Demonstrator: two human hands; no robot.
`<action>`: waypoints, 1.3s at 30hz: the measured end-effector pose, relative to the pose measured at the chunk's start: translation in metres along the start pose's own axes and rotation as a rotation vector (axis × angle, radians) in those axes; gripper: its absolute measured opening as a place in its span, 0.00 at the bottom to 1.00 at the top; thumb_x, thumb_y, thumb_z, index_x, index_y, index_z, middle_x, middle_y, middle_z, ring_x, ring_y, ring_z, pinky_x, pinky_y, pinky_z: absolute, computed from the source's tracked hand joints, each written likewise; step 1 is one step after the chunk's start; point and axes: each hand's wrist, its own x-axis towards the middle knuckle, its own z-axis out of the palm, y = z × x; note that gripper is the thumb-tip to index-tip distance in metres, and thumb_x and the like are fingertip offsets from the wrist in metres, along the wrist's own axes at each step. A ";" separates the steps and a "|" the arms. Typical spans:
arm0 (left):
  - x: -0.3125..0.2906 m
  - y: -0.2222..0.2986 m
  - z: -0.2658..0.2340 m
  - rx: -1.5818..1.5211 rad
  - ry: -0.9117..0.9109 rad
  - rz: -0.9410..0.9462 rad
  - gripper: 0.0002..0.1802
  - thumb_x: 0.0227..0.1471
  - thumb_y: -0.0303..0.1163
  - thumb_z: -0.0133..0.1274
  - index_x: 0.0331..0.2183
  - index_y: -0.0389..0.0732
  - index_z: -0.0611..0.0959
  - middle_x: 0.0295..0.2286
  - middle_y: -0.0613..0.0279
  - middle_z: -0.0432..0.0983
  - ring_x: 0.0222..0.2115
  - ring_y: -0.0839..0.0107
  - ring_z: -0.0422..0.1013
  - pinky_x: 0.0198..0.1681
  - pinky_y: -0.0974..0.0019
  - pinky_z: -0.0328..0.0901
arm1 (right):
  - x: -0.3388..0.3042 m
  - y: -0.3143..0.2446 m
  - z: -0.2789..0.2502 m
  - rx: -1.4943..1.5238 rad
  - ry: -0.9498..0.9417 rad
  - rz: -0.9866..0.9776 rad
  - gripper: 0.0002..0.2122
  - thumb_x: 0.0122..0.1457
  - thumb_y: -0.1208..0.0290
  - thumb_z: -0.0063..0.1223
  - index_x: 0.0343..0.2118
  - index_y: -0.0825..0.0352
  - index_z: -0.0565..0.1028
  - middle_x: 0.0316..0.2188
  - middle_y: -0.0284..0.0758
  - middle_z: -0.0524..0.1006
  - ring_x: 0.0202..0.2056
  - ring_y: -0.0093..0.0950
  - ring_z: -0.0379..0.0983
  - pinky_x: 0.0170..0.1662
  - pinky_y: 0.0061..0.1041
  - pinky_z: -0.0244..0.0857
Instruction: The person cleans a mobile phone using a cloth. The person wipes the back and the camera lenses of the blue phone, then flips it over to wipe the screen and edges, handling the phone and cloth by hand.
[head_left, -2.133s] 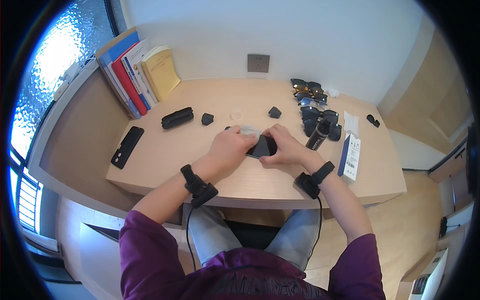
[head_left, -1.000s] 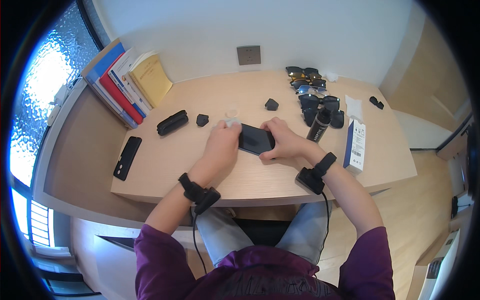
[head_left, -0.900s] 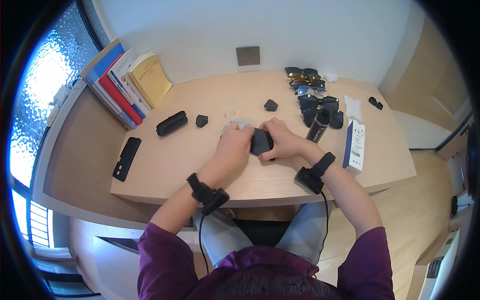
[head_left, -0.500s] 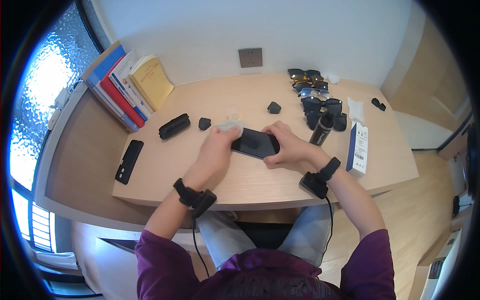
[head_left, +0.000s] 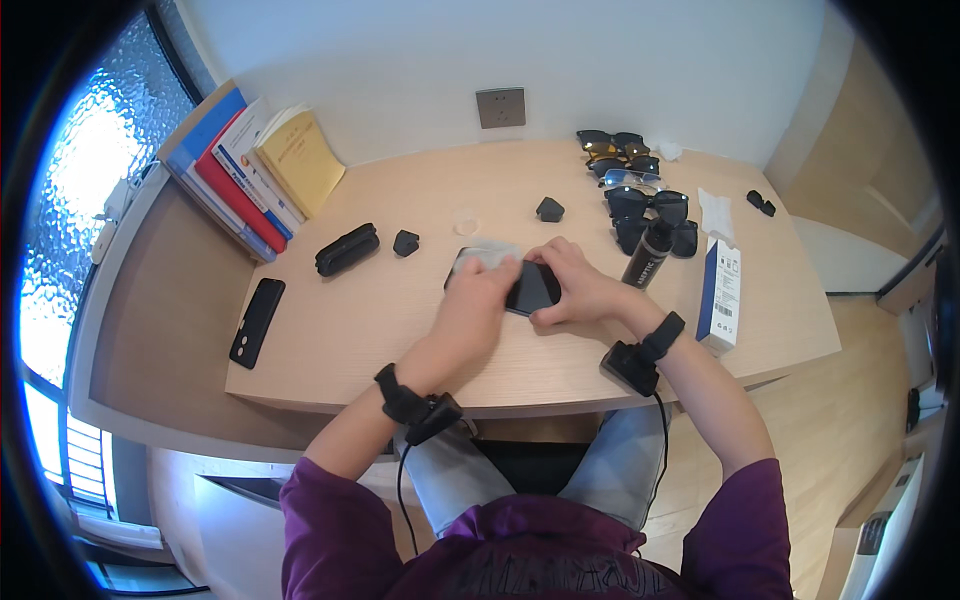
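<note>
A black smartphone (head_left: 535,290) lies screen up just above the desk in front of me. My right hand (head_left: 575,285) grips its right end between thumb and fingers. My left hand (head_left: 478,305) presses a pale wiping cloth (head_left: 490,250) onto the phone's screen, its fingers closed over the cloth and covering the middle of the phone. Part of the cloth sticks out beyond the fingertips. Just past the hands lies a small clear ring-like piece (head_left: 466,226). Near my right hand stands a dark spray bottle (head_left: 650,255), leaning in view.
Several pairs of glasses (head_left: 645,205) line the back right, beside a white tissue (head_left: 715,215) and a blue-white box (head_left: 718,295). On the left are a black phone case (head_left: 258,322), a black glasses case (head_left: 347,250) and books (head_left: 255,180). Small black pieces (head_left: 549,209) lie at the back.
My left hand has slid right along the phone with the cloth, from its left end to the middle of the screen. My right hand keeps its grip in nearly the same place.
</note>
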 end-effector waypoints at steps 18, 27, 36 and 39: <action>0.016 -0.051 -0.064 0.152 -0.228 0.071 0.65 0.34 0.44 0.76 0.67 0.34 0.59 0.59 0.43 0.67 0.61 0.47 0.60 0.63 0.55 0.61 | 0.000 -0.055 -0.001 -0.454 0.243 -0.319 0.30 0.50 0.60 0.70 0.55 0.67 0.72 0.54 0.47 0.68 0.58 0.46 0.64 0.59 0.37 0.64; 0.005 -0.053 -0.054 -0.355 -0.189 -0.057 0.61 0.36 0.30 0.75 0.67 0.37 0.58 0.53 0.44 0.72 0.55 0.51 0.66 0.60 0.56 0.62 | 0.015 -0.059 0.015 -0.469 0.132 -0.383 0.17 0.55 0.73 0.60 0.48 0.61 0.77 0.46 0.38 0.75 0.50 0.38 0.72 0.52 0.35 0.69; 0.006 -0.058 -0.034 -0.276 -0.035 0.004 0.63 0.36 0.28 0.73 0.68 0.35 0.54 0.51 0.43 0.73 0.51 0.48 0.68 0.59 0.55 0.62 | 0.060 -0.056 0.038 -0.409 0.290 -0.223 0.11 0.51 0.80 0.57 0.40 0.70 0.78 0.37 0.40 0.77 0.43 0.40 0.73 0.45 0.38 0.73; 0.007 -0.061 -0.031 -0.298 -0.038 -0.010 0.66 0.36 0.28 0.73 0.69 0.35 0.50 0.52 0.43 0.73 0.51 0.47 0.68 0.58 0.55 0.63 | 0.062 -0.070 0.045 -0.407 0.228 -0.172 0.10 0.50 0.80 0.58 0.37 0.70 0.77 0.33 0.42 0.78 0.40 0.40 0.73 0.44 0.38 0.73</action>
